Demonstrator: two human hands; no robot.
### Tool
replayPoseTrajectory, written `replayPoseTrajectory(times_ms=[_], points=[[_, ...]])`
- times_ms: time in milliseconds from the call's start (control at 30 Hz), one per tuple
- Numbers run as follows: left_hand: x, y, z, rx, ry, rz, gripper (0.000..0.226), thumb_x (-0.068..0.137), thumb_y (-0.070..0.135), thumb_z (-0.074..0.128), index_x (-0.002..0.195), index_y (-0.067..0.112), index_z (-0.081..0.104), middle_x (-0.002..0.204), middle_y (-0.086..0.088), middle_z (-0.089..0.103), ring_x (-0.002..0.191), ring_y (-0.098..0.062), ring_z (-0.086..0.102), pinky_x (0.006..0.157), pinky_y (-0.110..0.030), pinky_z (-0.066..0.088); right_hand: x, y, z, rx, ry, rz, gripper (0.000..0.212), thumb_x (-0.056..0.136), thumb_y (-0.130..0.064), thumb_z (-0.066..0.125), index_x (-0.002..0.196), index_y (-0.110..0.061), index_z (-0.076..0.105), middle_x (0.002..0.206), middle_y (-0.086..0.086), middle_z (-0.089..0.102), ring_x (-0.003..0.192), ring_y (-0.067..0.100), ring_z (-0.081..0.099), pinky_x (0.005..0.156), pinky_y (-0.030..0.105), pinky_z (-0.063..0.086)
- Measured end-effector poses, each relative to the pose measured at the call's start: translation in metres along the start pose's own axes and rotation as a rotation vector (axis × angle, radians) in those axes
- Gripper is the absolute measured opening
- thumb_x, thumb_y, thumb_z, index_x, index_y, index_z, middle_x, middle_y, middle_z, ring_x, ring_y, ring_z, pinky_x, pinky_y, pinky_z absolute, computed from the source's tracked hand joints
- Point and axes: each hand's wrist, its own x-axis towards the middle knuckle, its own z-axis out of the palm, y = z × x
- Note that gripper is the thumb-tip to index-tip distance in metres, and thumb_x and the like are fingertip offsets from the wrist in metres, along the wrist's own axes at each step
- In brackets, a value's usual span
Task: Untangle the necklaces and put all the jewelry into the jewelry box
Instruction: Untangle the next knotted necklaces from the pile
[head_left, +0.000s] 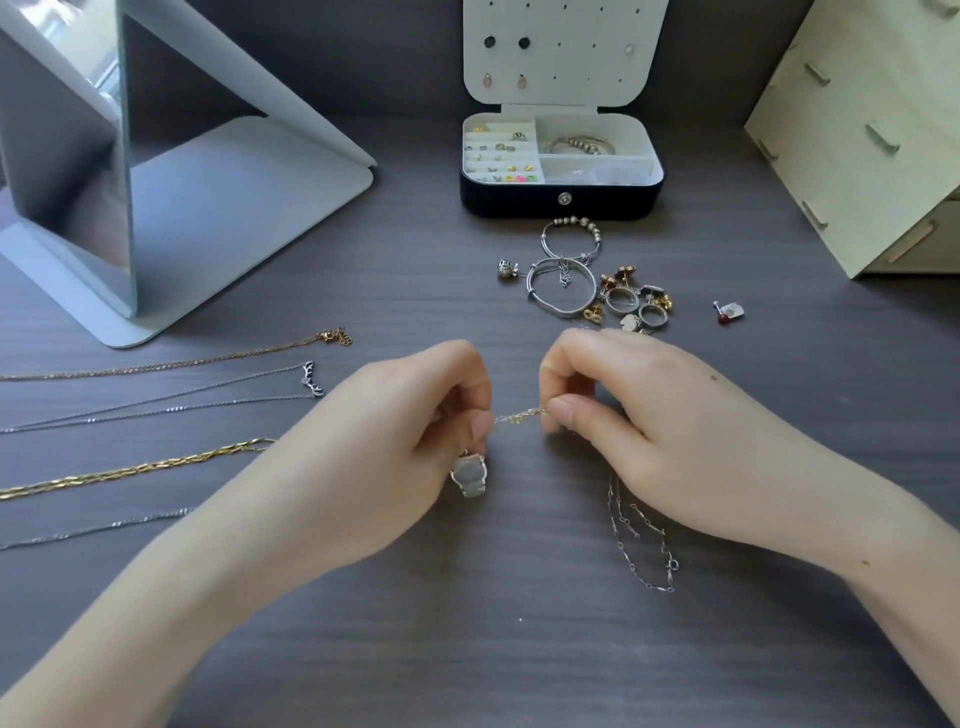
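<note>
1. Nearest: a silver link chain (644, 540) lies on the desk (467, 649). Its upper end is hidden under the right hand (649, 415).
2. Both hands are closed in a pinch on a short twisted gold-and-silver chain section (519, 415), held taut between them just above the desk. The left hand (410, 421) grips one end with thumb and fingers. The right hand grips the other end with thumb and forefinger.
3. A pale square pendant (469, 475) hangs directly below the left hand. Its attachment point is covered by the fingers.
4. Left of the hands, four straightened necklaces (130, 470) lie side by side, all cut off by the frame edge. The left forearm hides the nearest one's end.
5. Beyond the hands: a loose jewelry pile (609, 283) of bangles, rings and earrings.
6. Farthest: the open jewelry box (561, 200). Its small contents are too blurred to identify.
</note>
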Motion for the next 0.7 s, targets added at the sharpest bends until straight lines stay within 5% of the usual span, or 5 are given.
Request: replayPoseTrajectory(times_ms=[133,367,533,700], points=[[0.0014,-0.0016,0.0044,-0.097,-0.017,-0.003,0.023,0.092,0.008,0.046,0.086,0.030,0.051,0.068,0.012,0.061,0.058,-0.008,0.054,0.058,-0.022,0.043,-0.0009,-0.0024,-0.0013,0.072,-0.034,0.054,0.018,0.091,-0.010,0.051,0.079,-0.022,0.047,0.065,-0.007,0.058,0.063,-0.002,0.047,0.061,0.012,0.035],[0.0031,0.0009,0.0063,-0.270,-0.048,0.006,0.022,0.080,0.030,0.037,0.084,0.033,0.058,0.058,0.006,0.043,0.058,-0.012,0.040,0.057,-0.028,0.034,0.0005,0.0025,-0.0015,0.145,0.008,0.106,0.017,0.092,-0.016,0.051,0.078,-0.026,0.050,0.061,-0.012,0.051,0.058,0.006,0.045,0.057,0.019,0.033],[0.0043,0.0016,0.0052,-0.265,-0.053,0.030,0.033,0.072,0.057,0.043,0.090,0.035,0.060,0.075,-0.003,0.063,0.072,-0.022,0.056,0.068,-0.035,0.044,0.0018,0.0021,-0.0019,0.266,0.033,0.106,0.013,0.084,-0.030,0.046,0.084,-0.027,0.059,0.060,-0.003,0.052,0.052,0.009,0.042,0.053,0.023,0.035],[0.0063,0.0027,0.0048,-0.296,-0.055,0.013,0.018,0.076,0.044,0.052,0.087,0.034,0.062,0.073,-0.007,0.065,0.071,-0.030,0.056,0.070,-0.046,0.046,0.0008,0.0024,-0.0071,0.208,0.047,0.084,0.014,0.079,-0.032,0.050,0.083,-0.031,0.063,0.070,-0.009,0.060,0.062,0.010,0.053,0.062,0.021,0.041]])
